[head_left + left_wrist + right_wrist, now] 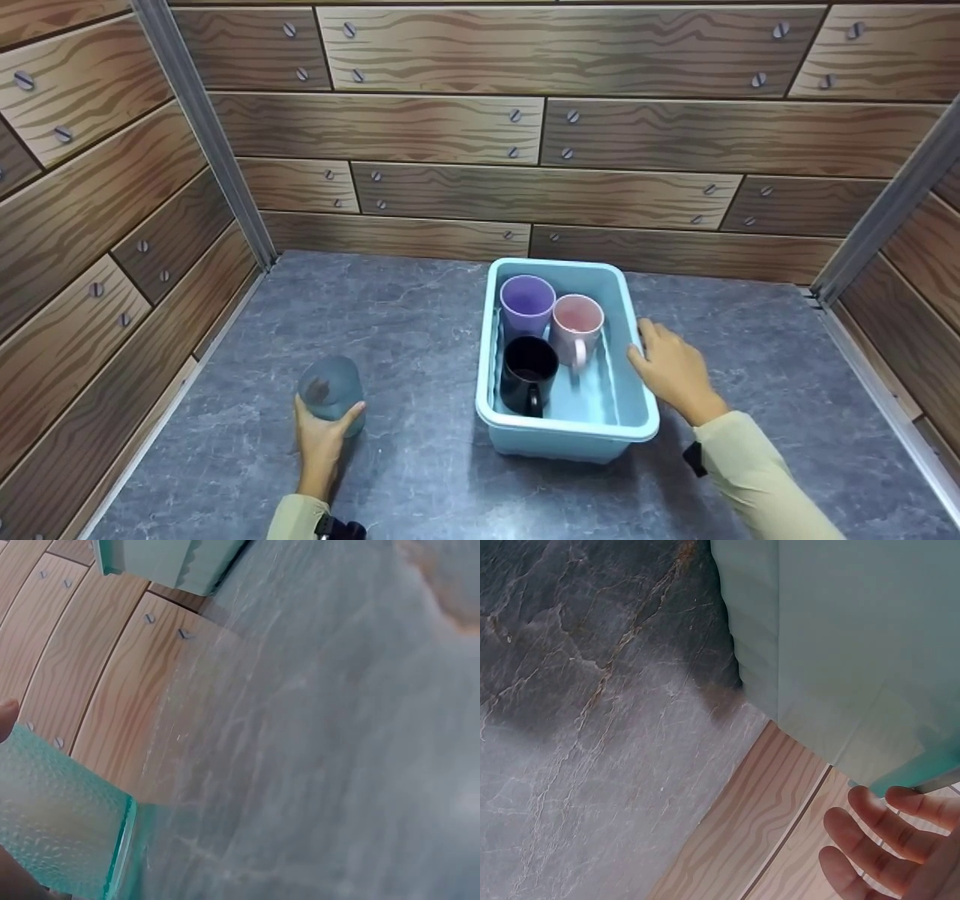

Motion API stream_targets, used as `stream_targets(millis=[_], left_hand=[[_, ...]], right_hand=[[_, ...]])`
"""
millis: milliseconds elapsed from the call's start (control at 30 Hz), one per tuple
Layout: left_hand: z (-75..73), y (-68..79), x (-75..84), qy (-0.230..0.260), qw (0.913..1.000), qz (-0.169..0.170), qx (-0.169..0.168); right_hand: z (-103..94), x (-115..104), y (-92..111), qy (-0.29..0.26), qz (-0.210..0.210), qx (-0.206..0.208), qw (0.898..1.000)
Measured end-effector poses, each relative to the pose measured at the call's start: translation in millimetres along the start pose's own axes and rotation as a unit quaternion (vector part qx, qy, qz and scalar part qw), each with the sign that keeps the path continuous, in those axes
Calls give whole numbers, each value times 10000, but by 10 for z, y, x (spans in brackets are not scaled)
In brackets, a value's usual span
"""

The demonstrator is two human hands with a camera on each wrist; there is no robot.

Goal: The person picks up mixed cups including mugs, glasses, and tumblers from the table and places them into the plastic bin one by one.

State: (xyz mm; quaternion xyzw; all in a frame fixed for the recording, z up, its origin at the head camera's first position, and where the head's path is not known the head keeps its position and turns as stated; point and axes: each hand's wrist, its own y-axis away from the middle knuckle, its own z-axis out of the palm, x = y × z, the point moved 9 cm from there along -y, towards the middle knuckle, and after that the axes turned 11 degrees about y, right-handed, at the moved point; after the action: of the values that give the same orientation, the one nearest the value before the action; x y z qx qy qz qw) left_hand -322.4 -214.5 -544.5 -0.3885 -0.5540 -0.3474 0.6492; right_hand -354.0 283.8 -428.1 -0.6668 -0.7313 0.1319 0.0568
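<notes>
My left hand holds a translucent blue-green tumbler, thumb and fingers on opposite sides of it. In the left wrist view the tumbler shows a pebbled wall; its lower edge is at or close to the tabletop. To the right stands a light blue plastic tub with a purple cup, a pink mug and a black mug inside. At the tub's right rim is my right hand, thumb at the rim. Its loosely bent fingers lie along the outside, near the rim.
A grey marbled tabletop spreads under everything. Wood-patterned panels form the back wall, the left wall and the right wall, with metal strips at the corners. The tub stands close to the back wall.
</notes>
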Motion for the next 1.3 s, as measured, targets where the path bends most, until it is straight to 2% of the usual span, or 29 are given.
stream_targets(millis=[233, 433, 600, 1300], left_hand=[[17, -36, 56, -310, 9994, -31, -145], [46, -53, 135, -440, 9983, 144, -349], [73, -81, 195, -648, 9970, 255, -338], [363, -228, 450, -413, 9940, 584, -833]], right_hand=[[-7, -1, -5, 30, 19, 42, 10000], [17, -4, 7, -46, -13, -3, 10000], [13, -5, 8, -55, -27, 23, 10000], [-4, -10, -1, 9, -38, 14, 10000]])
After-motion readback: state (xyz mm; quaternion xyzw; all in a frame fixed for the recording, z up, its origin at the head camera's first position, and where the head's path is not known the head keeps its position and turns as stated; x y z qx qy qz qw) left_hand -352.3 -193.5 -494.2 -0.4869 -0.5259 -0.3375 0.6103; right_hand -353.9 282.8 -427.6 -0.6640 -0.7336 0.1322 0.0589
